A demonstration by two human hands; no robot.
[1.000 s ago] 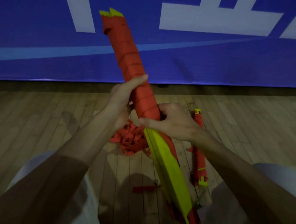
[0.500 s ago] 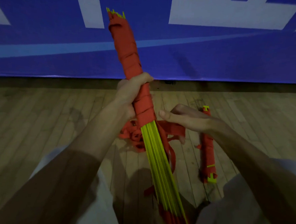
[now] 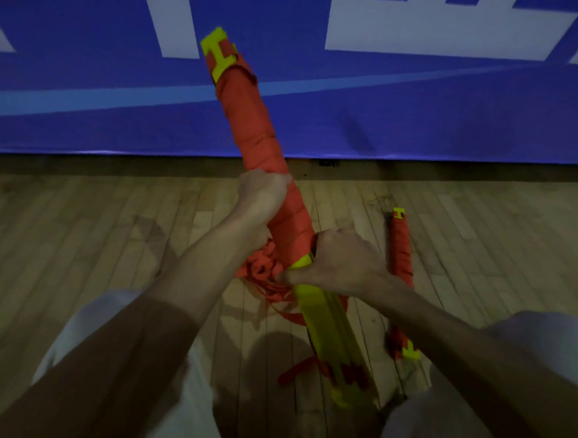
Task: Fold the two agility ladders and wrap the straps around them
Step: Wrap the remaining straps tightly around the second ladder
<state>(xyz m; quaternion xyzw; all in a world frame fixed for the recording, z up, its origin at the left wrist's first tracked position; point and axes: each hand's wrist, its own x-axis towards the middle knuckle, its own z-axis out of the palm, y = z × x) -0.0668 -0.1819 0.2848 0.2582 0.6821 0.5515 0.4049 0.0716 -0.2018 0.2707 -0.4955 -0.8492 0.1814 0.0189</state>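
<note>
A folded agility ladder [image 3: 328,326], a bundle of yellow rungs, stands tilted in front of me with its lower end on the floor. Its upper half is wound in red strap [image 3: 253,122]. My left hand [image 3: 262,197] grips the wrapped part from the left. My right hand [image 3: 339,262] grips the bundle at the lower edge of the wrapping, fingers curled round the strap and rungs. Loose red strap [image 3: 264,275] lies in a heap on the floor behind the bundle. A second ladder [image 3: 402,259], fully wrapped in red, lies on the floor to the right.
A blue banner [image 3: 423,108] with white shapes hangs along the back, its lower edge meeting the wooden floor [image 3: 76,239]. My knees in light trousers [image 3: 537,342] frame the bundle on both sides.
My right hand has come back from the right onto the bundle just below the wrapping. The bundle has turned, showing its flat yellow side, and its top has tipped further left.
</note>
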